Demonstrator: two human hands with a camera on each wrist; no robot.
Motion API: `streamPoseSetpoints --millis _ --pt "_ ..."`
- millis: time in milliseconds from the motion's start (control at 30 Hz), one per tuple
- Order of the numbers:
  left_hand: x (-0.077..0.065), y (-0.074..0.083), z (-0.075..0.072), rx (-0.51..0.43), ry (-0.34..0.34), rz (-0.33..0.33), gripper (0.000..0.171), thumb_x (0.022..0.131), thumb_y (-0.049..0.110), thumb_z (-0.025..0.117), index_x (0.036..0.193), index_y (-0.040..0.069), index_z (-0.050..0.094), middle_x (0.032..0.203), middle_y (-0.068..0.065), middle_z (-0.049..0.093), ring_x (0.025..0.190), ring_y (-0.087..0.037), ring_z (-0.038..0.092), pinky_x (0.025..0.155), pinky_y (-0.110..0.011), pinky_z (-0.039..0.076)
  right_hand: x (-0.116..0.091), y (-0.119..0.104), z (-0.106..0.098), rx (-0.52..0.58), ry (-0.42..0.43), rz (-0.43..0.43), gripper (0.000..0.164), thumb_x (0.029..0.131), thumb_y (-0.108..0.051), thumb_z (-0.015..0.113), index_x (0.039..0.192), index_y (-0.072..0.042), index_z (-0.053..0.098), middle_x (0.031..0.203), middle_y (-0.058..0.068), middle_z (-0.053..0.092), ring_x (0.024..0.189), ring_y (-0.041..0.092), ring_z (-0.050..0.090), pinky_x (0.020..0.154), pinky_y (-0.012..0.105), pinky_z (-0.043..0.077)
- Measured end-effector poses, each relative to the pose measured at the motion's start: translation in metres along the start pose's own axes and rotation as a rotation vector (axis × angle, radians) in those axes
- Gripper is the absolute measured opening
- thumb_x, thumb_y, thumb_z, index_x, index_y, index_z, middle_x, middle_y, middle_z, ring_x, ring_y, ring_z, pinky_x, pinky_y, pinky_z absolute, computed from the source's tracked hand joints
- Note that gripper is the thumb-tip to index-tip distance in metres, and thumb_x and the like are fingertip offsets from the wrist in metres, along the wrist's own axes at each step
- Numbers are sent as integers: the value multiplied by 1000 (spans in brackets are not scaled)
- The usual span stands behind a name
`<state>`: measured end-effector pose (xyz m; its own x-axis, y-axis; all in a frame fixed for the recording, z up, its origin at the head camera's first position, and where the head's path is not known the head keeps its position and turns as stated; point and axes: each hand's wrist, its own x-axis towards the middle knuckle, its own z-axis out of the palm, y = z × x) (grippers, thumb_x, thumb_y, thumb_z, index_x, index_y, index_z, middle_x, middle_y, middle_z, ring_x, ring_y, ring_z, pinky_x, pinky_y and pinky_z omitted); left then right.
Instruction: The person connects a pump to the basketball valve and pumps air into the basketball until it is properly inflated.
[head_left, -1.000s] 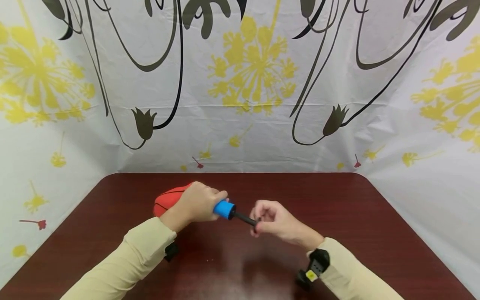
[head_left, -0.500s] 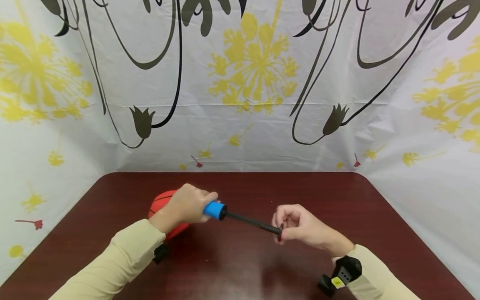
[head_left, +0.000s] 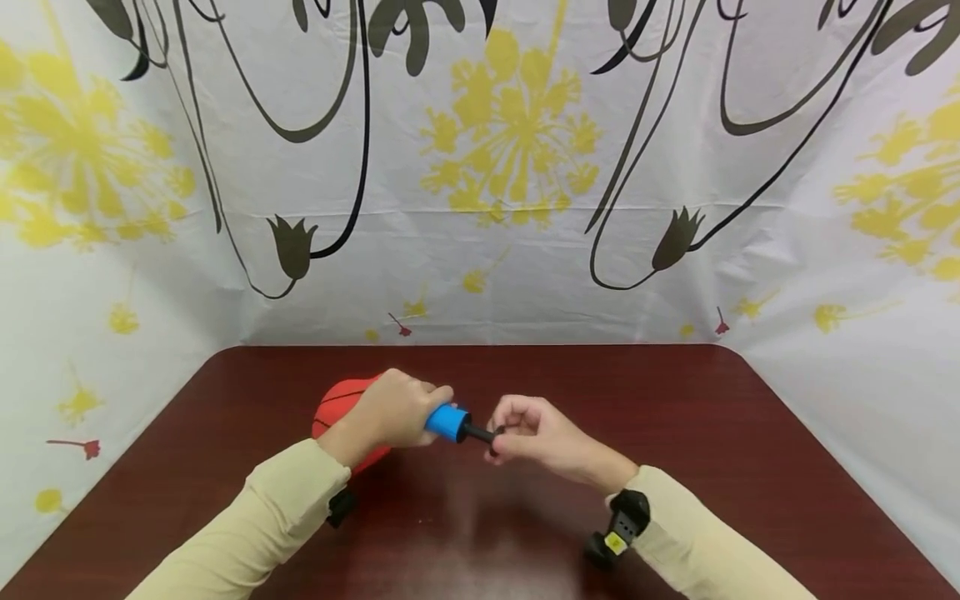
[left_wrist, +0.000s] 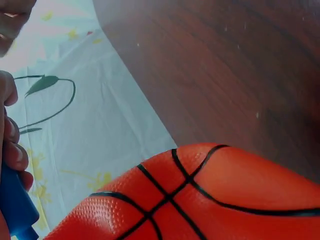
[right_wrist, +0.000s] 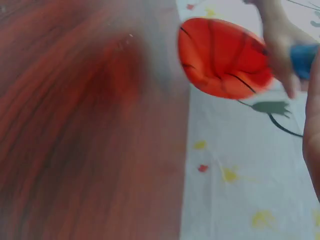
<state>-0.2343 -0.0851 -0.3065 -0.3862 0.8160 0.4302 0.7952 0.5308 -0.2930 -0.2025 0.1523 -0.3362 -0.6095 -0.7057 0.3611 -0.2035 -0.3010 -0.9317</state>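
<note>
My left hand (head_left: pixel 401 408) grips the blue barrel of a hand pump (head_left: pixel 448 422), its fingers wrapped round it. At the pump's right end my right hand (head_left: pixel 536 433) pinches the dark handle, and a short length of black rod (head_left: pixel 478 433) shows between handle and barrel. A red-orange ball with black basketball lines (left_wrist: pixel 200 195) is at the pump's other end, partly behind the left hand in the head view. Its skin looks dented and slack in the right wrist view. Whether a needle joins ball and pump is hidden.
Below the hands lies a dark reddish-brown table (head_left: pixel 637 400) with rounded far corners. A white curtain (head_left: pixel 480 250) with yellow and dark plant prints stands behind it and along both sides. A black wrist camera (head_left: pixel 618 529) sits on the right wrist.
The right hand first drew the handle out to the right, baring a long rod, then pushed it back towards the barrel. The left hand, pump and ball shifted slightly left and back.
</note>
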Motion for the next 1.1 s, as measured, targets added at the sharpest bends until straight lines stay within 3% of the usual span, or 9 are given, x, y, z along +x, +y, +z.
streamPoseSetpoints --millis 167,267,533,633,733,933,1100 --pt "-16 -7 2 -27 -12 -76 37 61 30 75 82 12 49 65 3 61 48 -10 53 48 -26 44 -25 -17 -17 21 -94 4 6 84 0 54 86 -3 49 85 2 59 78 13 61 68 26 50" --pt "-17 -9 3 -22 -30 -83 37 62 31 75 82 12 50 65 3 61 48 -10 53 47 -26 44 -29 -18 -23 -17 -121 11 9 84 2 53 84 1 44 86 3 60 76 12 62 66 27 50" --pt "6 -1 5 26 50 -24 30 62 29 72 76 13 51 55 4 55 42 -9 47 43 -22 39 12 3 -3 -154 -18 -90 26 84 -9 58 85 11 41 78 5 60 71 16 63 63 41 51" --pt "6 0 5 2 70 9 29 61 28 71 73 14 49 53 4 53 40 -9 46 42 -21 37 10 1 2 -155 -5 -73 23 84 -7 57 86 10 42 78 4 61 71 17 63 63 43 50" --pt "4 -2 5 -38 77 20 30 62 28 71 75 13 48 56 4 55 42 -8 47 43 -21 40 -2 -9 -2 -109 -1 -60 17 83 -4 58 86 7 46 80 3 62 71 15 62 64 37 51" --pt "-8 -11 1 -33 44 -68 35 60 27 75 77 13 48 62 3 60 45 -10 51 45 -25 42 -30 -27 -21 -42 -65 -48 9 82 2 57 84 1 48 82 2 61 69 10 61 61 24 49" --pt "2 -6 -5 6 48 -45 32 62 29 74 79 12 52 63 2 61 45 -10 52 44 -24 41 -15 -20 -16 -159 -38 -58 16 80 -1 60 80 4 46 82 1 61 66 10 61 58 30 51"
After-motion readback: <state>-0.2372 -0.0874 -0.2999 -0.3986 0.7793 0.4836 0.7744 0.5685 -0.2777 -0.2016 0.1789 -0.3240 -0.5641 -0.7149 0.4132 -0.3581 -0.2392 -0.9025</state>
